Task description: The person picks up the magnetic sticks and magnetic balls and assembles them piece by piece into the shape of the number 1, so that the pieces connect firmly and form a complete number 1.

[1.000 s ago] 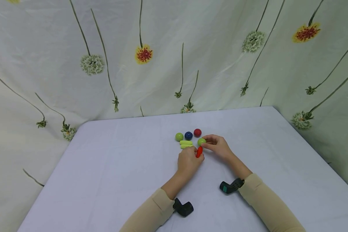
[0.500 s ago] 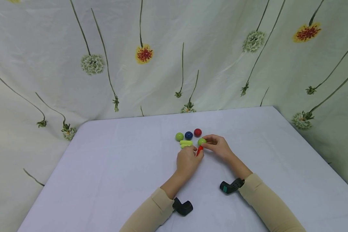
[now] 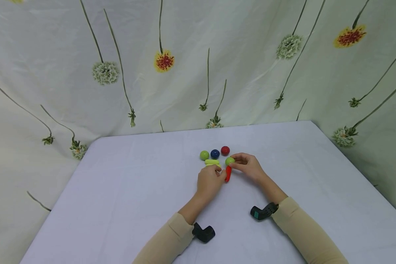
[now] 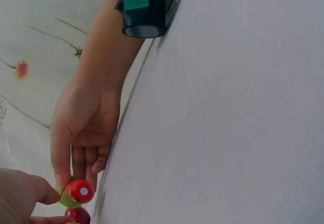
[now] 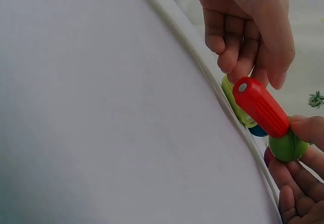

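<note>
My right hand (image 3: 249, 167) pinches a green ball (image 5: 287, 147) between thumb and fingers. A red ribbed rod (image 5: 263, 108) with a silvery dot on its end sticks to the ball and points toward me. My left hand (image 3: 210, 181) is just left of the rod. In the right wrist view, the left hand (image 5: 248, 26) has its fingers loosely bent, with a gap between the thumb and the rod. Yellow-green rods (image 3: 212, 161) lie beyond the left hand, partly covered by it.
Behind the hands sit another green ball (image 3: 204, 155), a blue ball (image 3: 215, 154) and a red ball (image 3: 225, 150). A white cloth covers the table (image 3: 135, 190). A flower-patterned curtain (image 3: 184, 91) hangs behind its far edge.
My left hand has let go of the red rod and moved slightly left. The rod now shows along its length, against the green ball. My right hand has stayed in place.
</note>
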Action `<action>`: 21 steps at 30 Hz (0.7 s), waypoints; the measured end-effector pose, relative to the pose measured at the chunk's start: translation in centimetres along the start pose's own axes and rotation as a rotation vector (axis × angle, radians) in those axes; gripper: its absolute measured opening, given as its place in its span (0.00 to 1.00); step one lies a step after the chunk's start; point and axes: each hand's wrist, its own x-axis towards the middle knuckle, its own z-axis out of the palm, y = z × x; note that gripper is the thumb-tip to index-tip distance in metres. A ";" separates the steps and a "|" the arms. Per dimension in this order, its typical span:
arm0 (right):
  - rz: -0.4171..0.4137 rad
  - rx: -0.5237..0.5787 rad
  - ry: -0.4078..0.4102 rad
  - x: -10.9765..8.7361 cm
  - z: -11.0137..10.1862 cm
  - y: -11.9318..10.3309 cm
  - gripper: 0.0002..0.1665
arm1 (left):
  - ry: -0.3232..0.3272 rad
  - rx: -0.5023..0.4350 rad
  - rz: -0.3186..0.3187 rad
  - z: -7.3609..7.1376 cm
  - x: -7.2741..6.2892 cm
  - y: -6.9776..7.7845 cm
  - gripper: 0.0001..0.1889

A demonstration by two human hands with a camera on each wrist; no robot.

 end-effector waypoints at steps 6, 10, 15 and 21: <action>0.000 -0.003 -0.024 0.3 -0.2 0.2 0.22 | -0.021 -0.011 -0.022 -0.3 0.1 -0.5 0.10; 0.001 -0.025 -0.045 0.5 -0.4 0.1 0.21 | -0.036 -0.013 -0.037 -0.4 0.1 -0.8 0.10; 0.016 -0.030 -0.069 0.5 -0.7 -0.2 0.22 | -0.045 -0.017 -0.045 -0.5 0.0 -1.0 0.09; 0.012 -0.058 -0.102 0.6 -1.3 -0.8 0.22 | -0.065 -0.025 -0.057 -0.7 -0.1 -0.9 0.08</action>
